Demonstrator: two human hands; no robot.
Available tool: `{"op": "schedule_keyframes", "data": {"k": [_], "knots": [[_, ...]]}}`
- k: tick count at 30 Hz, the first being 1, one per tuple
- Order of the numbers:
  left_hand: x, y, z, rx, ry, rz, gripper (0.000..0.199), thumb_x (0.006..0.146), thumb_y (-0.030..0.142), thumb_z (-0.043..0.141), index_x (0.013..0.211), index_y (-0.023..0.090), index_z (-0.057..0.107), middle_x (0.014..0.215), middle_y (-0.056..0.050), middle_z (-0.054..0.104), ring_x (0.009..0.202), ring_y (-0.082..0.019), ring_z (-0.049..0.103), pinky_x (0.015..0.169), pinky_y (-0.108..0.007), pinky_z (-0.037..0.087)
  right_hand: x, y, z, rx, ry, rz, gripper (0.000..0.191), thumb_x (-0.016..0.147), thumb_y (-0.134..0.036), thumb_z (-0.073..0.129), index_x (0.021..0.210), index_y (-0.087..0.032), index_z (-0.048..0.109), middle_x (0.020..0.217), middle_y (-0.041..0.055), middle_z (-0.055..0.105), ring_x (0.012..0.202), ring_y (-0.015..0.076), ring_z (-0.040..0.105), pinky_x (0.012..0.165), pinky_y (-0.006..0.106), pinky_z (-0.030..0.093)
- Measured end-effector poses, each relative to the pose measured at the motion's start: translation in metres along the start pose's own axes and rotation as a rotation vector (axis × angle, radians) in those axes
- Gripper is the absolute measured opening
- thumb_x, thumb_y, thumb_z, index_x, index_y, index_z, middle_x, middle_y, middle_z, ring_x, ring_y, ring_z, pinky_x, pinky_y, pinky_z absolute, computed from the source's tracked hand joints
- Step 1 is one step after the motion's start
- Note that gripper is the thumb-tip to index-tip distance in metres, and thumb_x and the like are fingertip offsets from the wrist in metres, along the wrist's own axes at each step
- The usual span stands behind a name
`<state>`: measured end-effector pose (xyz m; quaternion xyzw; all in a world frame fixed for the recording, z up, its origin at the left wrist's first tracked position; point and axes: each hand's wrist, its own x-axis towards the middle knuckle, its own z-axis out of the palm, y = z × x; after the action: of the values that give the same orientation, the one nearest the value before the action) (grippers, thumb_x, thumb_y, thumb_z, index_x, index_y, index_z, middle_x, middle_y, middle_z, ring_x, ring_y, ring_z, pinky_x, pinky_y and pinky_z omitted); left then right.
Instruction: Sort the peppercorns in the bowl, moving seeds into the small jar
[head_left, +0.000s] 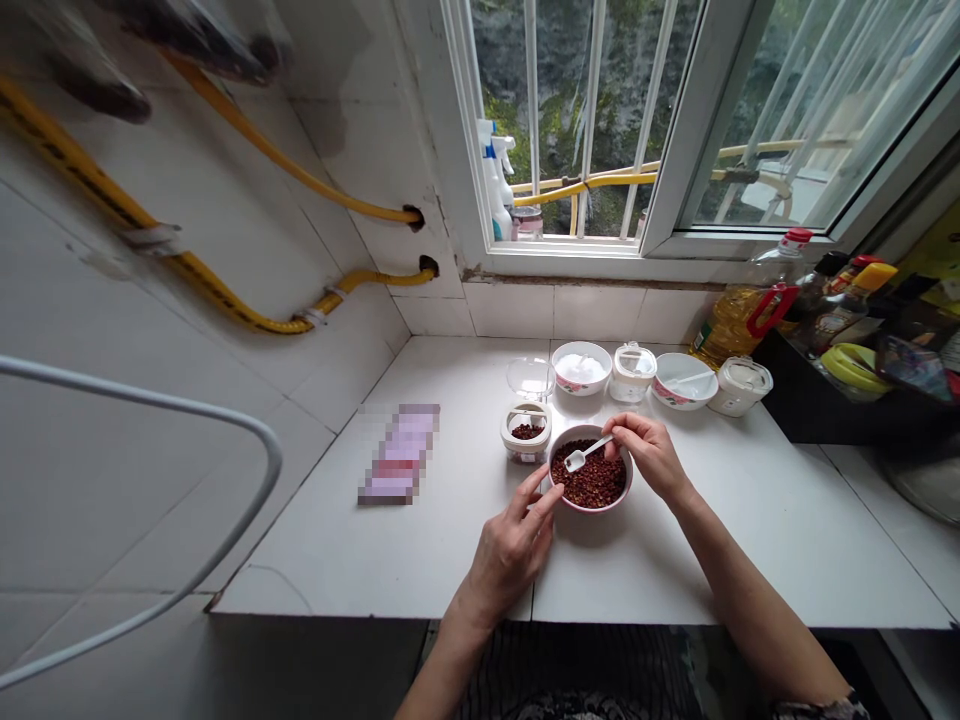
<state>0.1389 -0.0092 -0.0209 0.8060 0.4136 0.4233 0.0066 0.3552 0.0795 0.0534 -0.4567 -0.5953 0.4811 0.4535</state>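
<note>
A bowl [592, 490] full of dark red peppercorn-like grains stands near the middle of the white counter. My right hand [646, 450] pinches the handle of a small white spoon [576, 460], whose scoop is over the grains. My left hand [514, 545] rests its fingertips against the bowl's left rim, its thumb and fingers around that edge. Just left of the bowl is an open white jar [516, 446] with some of the same grains inside. Behind the jar lies a clear lid [529, 377].
Behind stand a bowl of white powder [581, 370], a lidded jar [632, 374], a bowl with a white spoon [684, 384] and another jar [741, 388]. An oil bottle [750, 310] and a black box of bottles [810, 400] are at right. A blurred purple packet [400, 455] lies left.
</note>
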Motion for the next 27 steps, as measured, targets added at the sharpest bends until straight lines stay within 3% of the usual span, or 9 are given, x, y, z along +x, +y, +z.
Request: {"op": "schedule_keyframes", "data": {"k": [7,11,15,20,27], "knots": [[-0.001,-0.001,0.0,-0.017,-0.016,-0.01,0.042,0.097,0.007,0.047,0.138,0.019,0.05,0.142,-0.019,0.055,0.105,-0.019,0.072,0.085,-0.028,0.063,-0.003,-0.003,0.016,0.018,0.045,-0.14,0.021,0.091,-0.04,0.058,0.095,-0.02,0.065,0.077,0.004,0.076,0.074,0.0196,0.071,0.076,0.035,0.058],[-0.001,-0.001,0.0,-0.026,-0.031,-0.018,0.044,0.098,0.008,0.046,0.14,0.021,0.048,0.143,-0.018,0.054,0.105,-0.019,0.072,0.086,-0.03,0.063,-0.006,0.001,0.029,-0.255,0.041,-0.395,0.016,0.096,-0.029,0.053,0.1,-0.023,0.068,0.094,0.0068,0.077,0.089,0.0222,0.072,0.088,0.041,0.056],[0.0,0.0,-0.001,-0.024,-0.033,-0.014,0.044,0.098,0.007,0.046,0.14,0.02,0.048,0.143,-0.019,0.054,0.105,-0.019,0.072,0.086,-0.029,0.063,-0.008,0.002,0.029,-0.43,0.039,-0.608,0.021,0.097,-0.019,0.049,0.1,-0.024,0.069,0.09,0.0052,0.078,0.084,0.0218,0.071,0.099,0.047,0.05],[-0.001,0.0,-0.001,-0.02,-0.031,-0.021,0.043,0.098,0.008,0.047,0.139,0.021,0.049,0.143,-0.018,0.055,0.104,-0.018,0.072,0.085,-0.029,0.063,-0.008,-0.003,0.013,-0.339,0.132,-0.417,0.016,0.095,-0.024,0.053,0.097,-0.022,0.069,0.082,0.0052,0.077,0.083,0.0222,0.072,0.082,0.037,0.055],[0.0,0.001,-0.002,-0.016,-0.028,-0.019,0.043,0.097,0.008,0.049,0.138,0.02,0.05,0.142,-0.018,0.055,0.105,-0.019,0.072,0.085,-0.028,0.063,-0.005,0.0,0.0,-0.377,-0.027,-0.228,0.018,0.087,-0.021,0.049,0.077,-0.022,0.063,0.058,-0.0013,0.066,0.059,0.0163,0.063,0.066,0.029,0.05]]}}
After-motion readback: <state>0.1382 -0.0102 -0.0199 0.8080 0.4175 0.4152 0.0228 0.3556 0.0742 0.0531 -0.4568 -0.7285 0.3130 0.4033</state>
